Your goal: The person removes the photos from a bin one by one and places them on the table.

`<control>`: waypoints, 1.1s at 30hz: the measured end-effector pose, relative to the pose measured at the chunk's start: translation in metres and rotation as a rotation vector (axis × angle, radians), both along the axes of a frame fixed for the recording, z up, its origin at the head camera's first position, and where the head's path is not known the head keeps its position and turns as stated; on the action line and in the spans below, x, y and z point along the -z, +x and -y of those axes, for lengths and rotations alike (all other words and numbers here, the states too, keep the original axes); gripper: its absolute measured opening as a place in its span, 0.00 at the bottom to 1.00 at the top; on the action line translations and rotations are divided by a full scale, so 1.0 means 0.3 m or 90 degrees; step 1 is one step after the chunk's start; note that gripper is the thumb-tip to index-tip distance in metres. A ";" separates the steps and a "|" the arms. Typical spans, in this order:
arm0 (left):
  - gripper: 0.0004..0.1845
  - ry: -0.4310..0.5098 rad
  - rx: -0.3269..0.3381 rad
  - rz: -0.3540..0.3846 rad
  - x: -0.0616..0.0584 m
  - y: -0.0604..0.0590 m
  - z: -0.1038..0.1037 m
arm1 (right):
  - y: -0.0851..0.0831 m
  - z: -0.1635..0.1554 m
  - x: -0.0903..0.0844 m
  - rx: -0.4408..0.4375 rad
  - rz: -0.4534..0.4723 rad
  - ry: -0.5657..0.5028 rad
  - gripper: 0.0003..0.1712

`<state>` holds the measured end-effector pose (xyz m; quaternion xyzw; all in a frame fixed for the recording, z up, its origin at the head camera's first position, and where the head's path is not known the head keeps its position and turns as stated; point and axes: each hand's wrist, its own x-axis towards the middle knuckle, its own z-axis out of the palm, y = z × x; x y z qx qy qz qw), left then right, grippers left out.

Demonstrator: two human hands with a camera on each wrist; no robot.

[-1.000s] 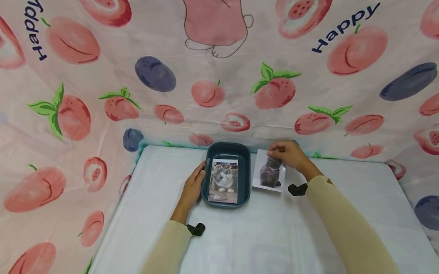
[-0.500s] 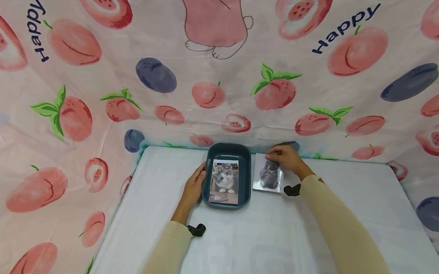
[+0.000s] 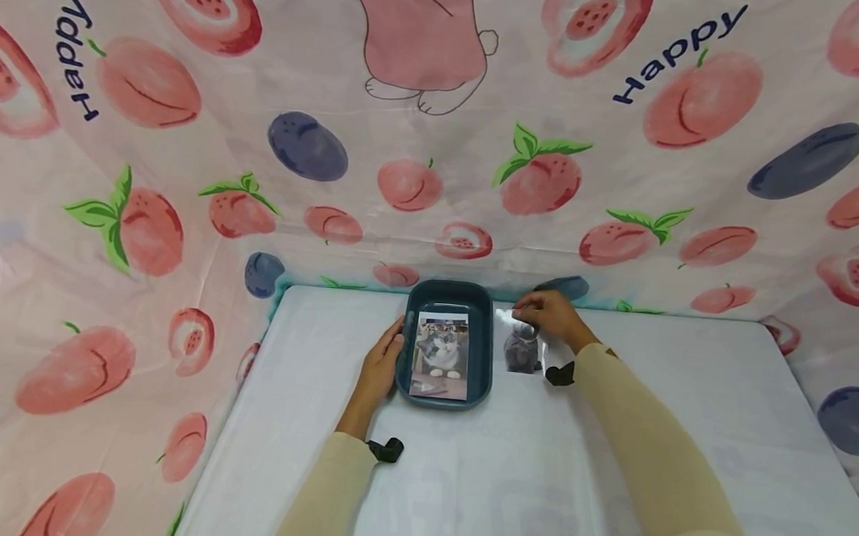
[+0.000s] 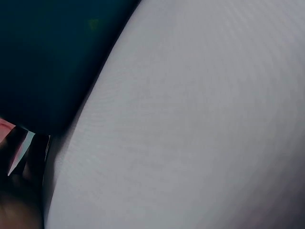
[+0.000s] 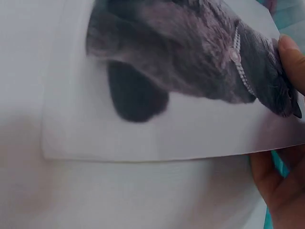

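Observation:
In the head view, a dark teal tray (image 3: 478, 384) lies on the white table, holding a photo of a grey-and-white cat (image 3: 441, 356). My left hand (image 3: 379, 366) rests against the tray's left side, its fingers along the wall. Those fingers show darkly beside the tray (image 4: 57, 62) in the left wrist view. To the right of the tray, my right hand (image 3: 549, 313) pinches the upper part of a photo of a grey cat (image 3: 521, 352). In the right wrist view, the thumb (image 5: 291, 62) presses on that photo's face (image 5: 181, 57) while other fingers are behind it.
The white-covered table (image 3: 462, 480) extends in front of the tray and to both sides. A fruit-printed cloth (image 3: 436, 139) hangs right behind the table's back edge and along the sides. Dark wrist cameras (image 3: 387, 450) sit on both wrists.
My right hand has moved slightly left and toward me with the grey cat photo, whose surface now catches glare. The left hand and the tray have stayed in place.

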<state>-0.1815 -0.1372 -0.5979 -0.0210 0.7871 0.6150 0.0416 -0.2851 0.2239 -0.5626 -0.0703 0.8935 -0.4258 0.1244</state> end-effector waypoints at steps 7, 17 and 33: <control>0.26 0.002 -0.002 0.000 0.004 -0.002 0.000 | 0.000 0.012 0.011 0.005 -0.022 0.027 0.12; 0.25 -0.004 -0.007 0.016 -0.002 0.001 -0.002 | 0.006 0.030 0.021 0.020 -0.049 0.073 0.14; 0.27 -0.003 -0.007 0.004 0.001 -0.002 -0.001 | 0.009 0.017 0.001 0.026 -0.065 0.095 0.14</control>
